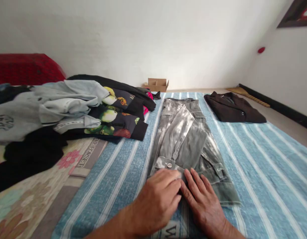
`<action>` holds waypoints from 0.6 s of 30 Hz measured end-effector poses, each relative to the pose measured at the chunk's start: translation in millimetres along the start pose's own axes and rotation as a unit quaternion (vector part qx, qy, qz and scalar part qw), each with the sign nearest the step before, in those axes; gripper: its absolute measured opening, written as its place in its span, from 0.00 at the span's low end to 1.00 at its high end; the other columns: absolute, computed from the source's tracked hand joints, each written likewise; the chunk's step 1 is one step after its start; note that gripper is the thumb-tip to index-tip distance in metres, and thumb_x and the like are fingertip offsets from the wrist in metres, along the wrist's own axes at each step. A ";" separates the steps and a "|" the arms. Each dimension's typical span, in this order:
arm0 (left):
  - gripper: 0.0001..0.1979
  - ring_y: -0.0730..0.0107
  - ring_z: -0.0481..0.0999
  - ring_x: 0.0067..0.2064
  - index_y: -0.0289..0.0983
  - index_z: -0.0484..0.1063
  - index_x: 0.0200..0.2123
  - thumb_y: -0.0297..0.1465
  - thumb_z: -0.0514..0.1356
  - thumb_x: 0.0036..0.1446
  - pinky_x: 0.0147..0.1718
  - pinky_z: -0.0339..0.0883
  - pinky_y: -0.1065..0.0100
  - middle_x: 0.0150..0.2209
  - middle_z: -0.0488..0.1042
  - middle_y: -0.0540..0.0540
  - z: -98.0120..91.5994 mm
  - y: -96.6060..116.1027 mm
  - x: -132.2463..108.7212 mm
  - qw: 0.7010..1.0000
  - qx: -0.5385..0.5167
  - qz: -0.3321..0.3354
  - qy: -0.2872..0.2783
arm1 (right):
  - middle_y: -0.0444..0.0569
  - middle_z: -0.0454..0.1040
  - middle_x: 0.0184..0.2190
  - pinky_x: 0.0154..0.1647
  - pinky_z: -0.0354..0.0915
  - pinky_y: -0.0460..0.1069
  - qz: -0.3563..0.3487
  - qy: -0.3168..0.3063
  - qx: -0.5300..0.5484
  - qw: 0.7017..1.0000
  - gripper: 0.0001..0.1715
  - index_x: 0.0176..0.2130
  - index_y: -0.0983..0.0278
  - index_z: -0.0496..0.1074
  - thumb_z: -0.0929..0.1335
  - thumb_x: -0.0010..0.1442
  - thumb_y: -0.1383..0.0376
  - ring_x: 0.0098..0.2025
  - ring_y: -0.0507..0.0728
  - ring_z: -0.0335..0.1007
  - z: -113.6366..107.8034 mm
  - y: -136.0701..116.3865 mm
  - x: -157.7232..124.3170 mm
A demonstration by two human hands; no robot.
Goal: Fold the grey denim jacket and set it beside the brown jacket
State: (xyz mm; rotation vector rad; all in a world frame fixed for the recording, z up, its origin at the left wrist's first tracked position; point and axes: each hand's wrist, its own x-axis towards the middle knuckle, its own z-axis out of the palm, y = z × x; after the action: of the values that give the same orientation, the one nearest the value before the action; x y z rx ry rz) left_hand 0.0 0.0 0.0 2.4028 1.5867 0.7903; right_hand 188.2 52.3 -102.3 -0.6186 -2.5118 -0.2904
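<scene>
Grey washed cargo trousers lie lengthwise on a blue striped bedsheet, folded along the legs, with the waistband nearest me. My left hand rests on the waistband just below its button, fingers curled and pressed onto the cloth. My right hand lies flat beside it, fingers stretched out on the fabric. The two hands touch each other.
A heap of loose clothes fills the left side, over a flowered cover. A folded dark garment sits at the far right of the sheet. A small cardboard box stands by the wall. A red cushion is far left.
</scene>
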 end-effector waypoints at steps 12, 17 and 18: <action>0.32 0.59 0.57 0.64 0.29 0.59 0.59 0.18 0.48 0.47 0.59 0.58 0.53 0.59 0.65 0.36 48.4 -18.4 -42.3 0.988 0.152 0.027 -0.029 | 0.56 0.65 0.58 0.54 0.57 0.59 -0.005 -0.006 -0.034 0.999 0.26 0.57 0.63 0.66 0.54 0.64 0.71 0.61 0.66 0.56 -6.8 -0.4 8.5; 0.32 0.58 0.59 0.63 0.27 0.60 0.58 0.18 0.47 0.47 0.58 0.59 0.53 0.58 0.66 0.36 59.0 -22.8 -45.8 0.977 0.209 0.044 0.009 | 0.54 0.65 0.58 0.54 0.56 0.58 -0.009 -0.009 -0.036 0.999 0.26 0.59 0.62 0.64 0.56 0.63 0.69 0.61 0.65 0.56 -6.4 1.6 8.2; 0.31 0.58 0.59 0.62 0.27 0.61 0.58 0.19 0.47 0.48 0.58 0.59 0.53 0.58 0.66 0.36 59.7 -23.1 -45.9 0.974 0.222 0.051 0.014 | 0.53 0.64 0.59 0.54 0.57 0.58 -0.014 -0.007 -0.038 0.999 0.26 0.59 0.61 0.63 0.57 0.63 0.69 0.61 0.65 0.56 -6.2 2.8 8.0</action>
State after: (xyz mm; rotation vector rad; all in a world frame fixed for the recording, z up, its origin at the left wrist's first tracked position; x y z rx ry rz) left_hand -2.3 -21.8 -75.7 2.8052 1.8269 0.5275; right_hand 186.3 55.7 -92.6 -0.6169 -2.5350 -0.3953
